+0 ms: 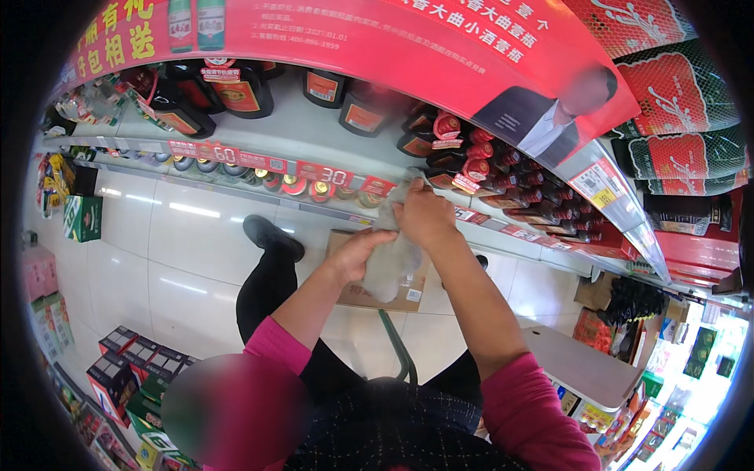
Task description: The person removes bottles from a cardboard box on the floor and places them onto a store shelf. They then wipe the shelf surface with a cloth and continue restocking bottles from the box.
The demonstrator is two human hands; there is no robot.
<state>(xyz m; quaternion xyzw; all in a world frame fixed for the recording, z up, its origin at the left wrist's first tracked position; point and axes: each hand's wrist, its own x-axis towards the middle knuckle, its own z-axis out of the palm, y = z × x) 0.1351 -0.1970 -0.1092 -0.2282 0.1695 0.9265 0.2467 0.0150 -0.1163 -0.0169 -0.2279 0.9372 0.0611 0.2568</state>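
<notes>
A pale grey cloth [386, 265] hangs from both hands in front of a store shelf. My right hand [427, 215] grips its upper part close to the shelf's front edge, beside dark bottles with red caps [471, 159]. Lower and to the left, my left hand [359, 253] has its thumb and fingers closed on the cloth's side. Behind the cloth, the shelf [288, 141] holds dark bottles with orange labels [241, 88], set apart from one another. Red price tags [324, 174] run along its front edge.
On the floor under the cloth lies a cardboard box [406, 297]. A red printed banner [377, 47] spans the top. Large green bottles [677, 94] lie at the upper right. Boxed goods [118, 377] stand at the lower left. To the right is a grey tabletop [577, 365].
</notes>
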